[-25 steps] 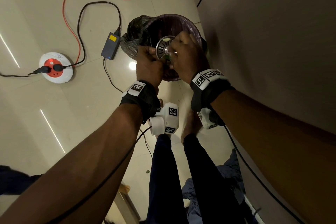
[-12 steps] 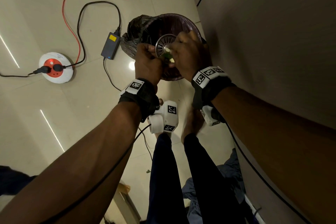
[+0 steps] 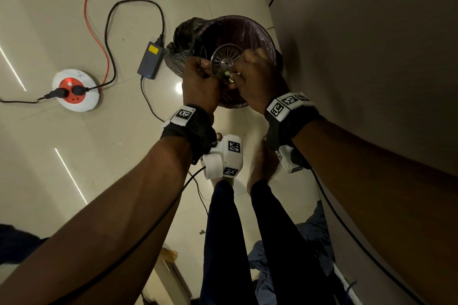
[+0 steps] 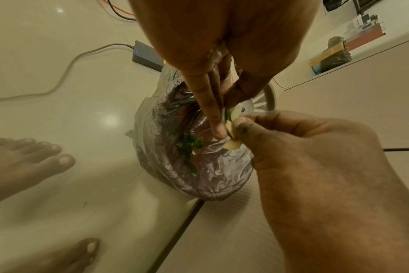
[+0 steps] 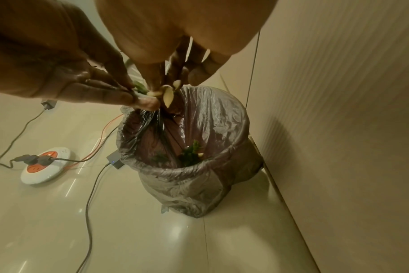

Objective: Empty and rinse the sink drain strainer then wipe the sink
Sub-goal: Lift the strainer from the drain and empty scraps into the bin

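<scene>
I hold the round metal sink strainer [image 3: 226, 59] tilted on edge above a bin lined with a plastic bag [image 3: 250, 30]. My left hand [image 3: 210, 74] grips the strainer's near-left rim [image 4: 266, 96]. My right hand [image 3: 235, 79] pinches pale food scraps [image 4: 231, 145] stuck at the strainer's lower edge, with bits of green beside them [image 5: 140, 87]. In the right wrist view the scraps [image 5: 167, 96] hang over the bag's mouth [image 5: 222, 147]. Green waste [image 5: 189, 154] lies at the bottom of the bin.
The bin stands on a glossy tiled floor against a cabinet wall [image 3: 371, 69] at the right. A power adapter [image 3: 151, 59], a round socket hub [image 3: 75, 90], black and orange cables [image 3: 99, 32] lie left of it. My bare feet [image 4: 28, 158] are near.
The strainer has tipped so more of its slotted face shows. My right fingers have shifted down to its lower edge and now pull at pale scraps. Both hands stay over the bin.
</scene>
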`<state>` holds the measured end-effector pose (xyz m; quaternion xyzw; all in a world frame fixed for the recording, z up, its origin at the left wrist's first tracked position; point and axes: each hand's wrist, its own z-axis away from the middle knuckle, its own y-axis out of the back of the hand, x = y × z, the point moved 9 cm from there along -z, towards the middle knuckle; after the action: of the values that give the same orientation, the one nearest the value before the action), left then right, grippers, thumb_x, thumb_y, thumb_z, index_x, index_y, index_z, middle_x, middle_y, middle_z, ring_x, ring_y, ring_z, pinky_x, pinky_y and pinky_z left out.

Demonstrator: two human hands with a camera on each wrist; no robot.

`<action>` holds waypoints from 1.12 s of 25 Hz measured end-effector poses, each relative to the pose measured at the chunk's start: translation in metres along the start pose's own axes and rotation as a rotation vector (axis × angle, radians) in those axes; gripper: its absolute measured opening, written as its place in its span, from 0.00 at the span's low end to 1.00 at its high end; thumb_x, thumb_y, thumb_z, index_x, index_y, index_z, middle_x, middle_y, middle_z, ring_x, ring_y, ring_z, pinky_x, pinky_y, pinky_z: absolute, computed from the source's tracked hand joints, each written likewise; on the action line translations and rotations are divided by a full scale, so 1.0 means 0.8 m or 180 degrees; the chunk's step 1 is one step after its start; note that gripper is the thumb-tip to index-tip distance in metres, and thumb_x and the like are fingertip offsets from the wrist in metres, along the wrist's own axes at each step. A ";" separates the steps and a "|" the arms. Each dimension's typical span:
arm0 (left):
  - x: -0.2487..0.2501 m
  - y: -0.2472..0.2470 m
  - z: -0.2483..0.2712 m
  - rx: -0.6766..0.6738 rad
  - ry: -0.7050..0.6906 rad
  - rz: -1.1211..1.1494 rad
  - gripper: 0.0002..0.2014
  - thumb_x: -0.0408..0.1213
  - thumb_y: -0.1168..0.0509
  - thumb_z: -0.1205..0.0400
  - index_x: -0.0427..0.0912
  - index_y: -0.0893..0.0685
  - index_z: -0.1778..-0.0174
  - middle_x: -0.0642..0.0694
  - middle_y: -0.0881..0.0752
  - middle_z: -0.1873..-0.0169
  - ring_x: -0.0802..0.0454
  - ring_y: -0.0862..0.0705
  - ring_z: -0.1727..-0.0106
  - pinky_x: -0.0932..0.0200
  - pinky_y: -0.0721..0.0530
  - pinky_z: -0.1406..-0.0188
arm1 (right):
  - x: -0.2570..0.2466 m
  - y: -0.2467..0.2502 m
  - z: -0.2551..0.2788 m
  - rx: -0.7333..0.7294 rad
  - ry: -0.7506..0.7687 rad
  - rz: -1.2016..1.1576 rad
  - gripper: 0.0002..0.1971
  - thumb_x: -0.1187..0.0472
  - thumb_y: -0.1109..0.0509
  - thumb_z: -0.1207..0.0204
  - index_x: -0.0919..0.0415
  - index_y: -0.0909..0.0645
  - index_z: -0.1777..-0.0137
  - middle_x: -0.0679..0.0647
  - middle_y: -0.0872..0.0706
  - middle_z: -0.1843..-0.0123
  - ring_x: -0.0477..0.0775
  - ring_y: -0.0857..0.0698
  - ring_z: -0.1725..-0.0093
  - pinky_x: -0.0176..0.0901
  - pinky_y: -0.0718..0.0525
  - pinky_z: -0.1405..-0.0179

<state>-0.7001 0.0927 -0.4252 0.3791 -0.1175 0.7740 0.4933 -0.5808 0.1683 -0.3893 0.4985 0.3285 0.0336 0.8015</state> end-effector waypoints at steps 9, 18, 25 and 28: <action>-0.002 0.008 -0.010 0.0065 0.0023 0.0155 0.19 0.19 0.31 0.29 0.47 0.23 0.52 0.43 0.11 0.54 0.48 0.08 0.58 0.34 0.07 0.54 | 0.023 -0.002 -0.003 0.0324 -0.0176 -0.0191 0.05 0.67 0.29 0.22 0.68 0.13 0.51 0.61 0.17 0.45 0.60 0.16 0.45 0.50 0.12 0.50; 0.003 0.000 -0.003 0.0052 -0.0196 -0.0223 0.15 0.29 0.33 0.31 0.48 0.24 0.51 0.45 0.15 0.58 0.45 0.15 0.56 0.34 0.10 0.51 | -0.012 -0.023 -0.018 -0.0141 0.0005 0.0324 0.10 0.63 0.34 0.19 0.62 0.14 0.43 0.57 0.18 0.37 0.61 0.20 0.39 0.54 0.15 0.46; 0.009 0.009 -0.012 0.0104 -0.0335 -0.0262 0.15 0.26 0.31 0.29 0.45 0.22 0.49 0.46 0.14 0.58 0.45 0.13 0.56 0.32 0.10 0.48 | -0.013 -0.026 -0.006 -0.0090 0.0388 0.0559 0.19 0.66 0.31 0.22 0.60 0.19 0.31 0.55 0.16 0.39 0.60 0.21 0.39 0.44 0.18 0.49; 0.012 0.007 -0.013 0.0070 -0.0300 -0.0310 0.15 0.26 0.34 0.28 0.49 0.23 0.51 0.44 0.14 0.57 0.39 0.12 0.53 0.30 0.10 0.48 | -0.011 -0.020 -0.003 -0.0011 0.0453 0.0486 0.15 0.70 0.31 0.24 0.64 0.16 0.37 0.58 0.16 0.42 0.63 0.20 0.40 0.46 0.18 0.50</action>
<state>-0.7117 0.1023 -0.4249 0.4258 -0.1136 0.7316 0.5201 -0.5936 0.1585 -0.3986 0.5171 0.3456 0.1304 0.7721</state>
